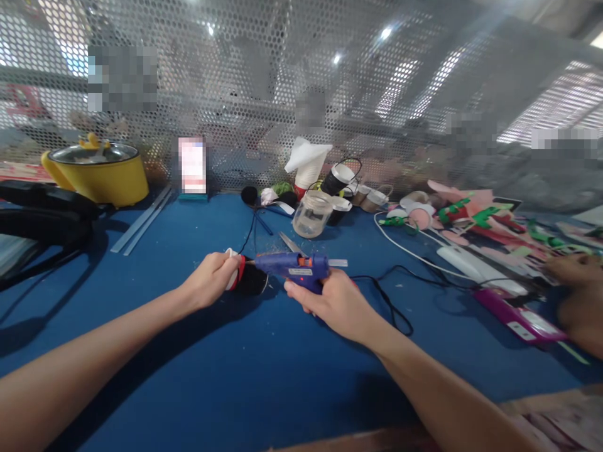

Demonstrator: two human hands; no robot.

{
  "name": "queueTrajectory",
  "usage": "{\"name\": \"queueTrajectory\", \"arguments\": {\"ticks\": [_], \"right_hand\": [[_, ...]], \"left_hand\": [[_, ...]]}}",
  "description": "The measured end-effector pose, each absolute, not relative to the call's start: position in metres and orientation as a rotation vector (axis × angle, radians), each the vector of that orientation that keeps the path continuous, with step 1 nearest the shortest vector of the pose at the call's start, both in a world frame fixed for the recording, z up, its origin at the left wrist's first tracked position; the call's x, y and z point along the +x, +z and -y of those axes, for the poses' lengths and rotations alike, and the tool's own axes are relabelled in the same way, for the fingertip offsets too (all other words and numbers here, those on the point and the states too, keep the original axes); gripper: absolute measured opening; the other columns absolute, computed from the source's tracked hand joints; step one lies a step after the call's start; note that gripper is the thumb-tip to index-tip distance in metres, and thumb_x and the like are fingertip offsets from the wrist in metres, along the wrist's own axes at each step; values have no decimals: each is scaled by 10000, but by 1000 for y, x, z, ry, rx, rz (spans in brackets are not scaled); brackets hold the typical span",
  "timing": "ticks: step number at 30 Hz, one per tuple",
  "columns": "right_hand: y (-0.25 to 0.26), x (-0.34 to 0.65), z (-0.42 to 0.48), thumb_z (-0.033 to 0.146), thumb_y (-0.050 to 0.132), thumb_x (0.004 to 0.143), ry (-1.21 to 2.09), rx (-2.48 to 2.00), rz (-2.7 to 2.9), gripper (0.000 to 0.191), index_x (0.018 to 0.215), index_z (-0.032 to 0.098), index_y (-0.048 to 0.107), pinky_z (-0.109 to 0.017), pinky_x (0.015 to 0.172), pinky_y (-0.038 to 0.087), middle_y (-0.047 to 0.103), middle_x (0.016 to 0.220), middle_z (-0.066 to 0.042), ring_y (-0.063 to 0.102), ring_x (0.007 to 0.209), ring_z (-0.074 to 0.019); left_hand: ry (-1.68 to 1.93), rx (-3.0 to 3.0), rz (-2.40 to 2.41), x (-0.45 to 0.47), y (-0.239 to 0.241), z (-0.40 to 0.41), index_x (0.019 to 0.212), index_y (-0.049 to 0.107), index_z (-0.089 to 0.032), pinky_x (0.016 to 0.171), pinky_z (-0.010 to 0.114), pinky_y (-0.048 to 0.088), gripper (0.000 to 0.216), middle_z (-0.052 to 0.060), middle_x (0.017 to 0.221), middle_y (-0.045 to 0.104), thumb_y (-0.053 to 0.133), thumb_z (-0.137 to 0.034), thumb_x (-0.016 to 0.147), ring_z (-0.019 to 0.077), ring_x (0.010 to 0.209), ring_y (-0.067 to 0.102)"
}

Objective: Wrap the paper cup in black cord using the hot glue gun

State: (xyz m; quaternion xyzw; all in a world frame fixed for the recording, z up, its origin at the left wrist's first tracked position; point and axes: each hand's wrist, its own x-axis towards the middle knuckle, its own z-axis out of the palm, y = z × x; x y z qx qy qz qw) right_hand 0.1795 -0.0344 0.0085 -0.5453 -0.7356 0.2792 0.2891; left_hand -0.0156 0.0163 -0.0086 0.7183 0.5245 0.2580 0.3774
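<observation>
On a blue table (141, 301), a yellow pot (97, 172) stands far left; the card (192, 165) beside it is too blurred to read. At centre, the left hand (211, 279) pinches a small black, white and red piece (249, 281). The right hand (330, 301) grips a blue glue gun (294, 269), nozzle at the piece. Behind stands a clear jar (311, 213); at right lie felt scraps (471, 216) and another person's hand (577, 295).

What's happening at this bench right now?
A person holds a blue glue gun in the right hand, its nozzle pointing at a small white, red and black craft piece gripped in the left hand, just above the blue table. A black cord lies on the table beside the right hand. A clear jar and a yellow pot sit further back. Another person's hand rests at the right edge.
</observation>
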Motion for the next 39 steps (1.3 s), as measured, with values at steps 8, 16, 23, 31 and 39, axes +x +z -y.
{"name": "queueTrajectory", "arguments": {"ticks": [8,16,23,31,39], "right_hand": [[9,178,36,309,464,738,622,-1429,2027,189,647,162,541,-211,447,390,531,470,22,488,428,-99],[10,174,40,289,463,737,403,-1381,2152,180,629,161,530,-222,495,407,534,531,11,481,471,-105],[3,173,45,254,453,746,316,-1292,2200,146,661,159,524,-251,584,414,576,632,-26,532,588,-142],[2,171,49,219,467,740,310,-1280,2183,125,623,174,476,-221,479,367,515,574,6,470,504,-109],[3,170,49,199,479,735,341,-1282,2202,91,646,179,474,-205,474,361,518,578,15,470,506,-101]], "left_hand": [[660,1830,-1351,-15,-7,-15,504,315,-171,446,229,204,321,-46,480,279,278,-369,753,87,468,257],[661,1816,-1361,-15,-10,-17,507,330,-168,425,222,191,316,-45,477,275,280,-368,746,83,456,255],[671,1791,-1341,-15,-10,-15,498,328,-168,417,214,191,312,-46,467,273,274,-357,741,80,449,251],[678,1793,-1356,-15,-12,-16,479,305,-175,419,217,190,318,-47,451,275,262,-349,742,82,446,254],[686,1769,-1397,-14,-12,-15,479,314,-176,420,219,201,316,-46,440,278,258,-345,741,87,441,271]]}}
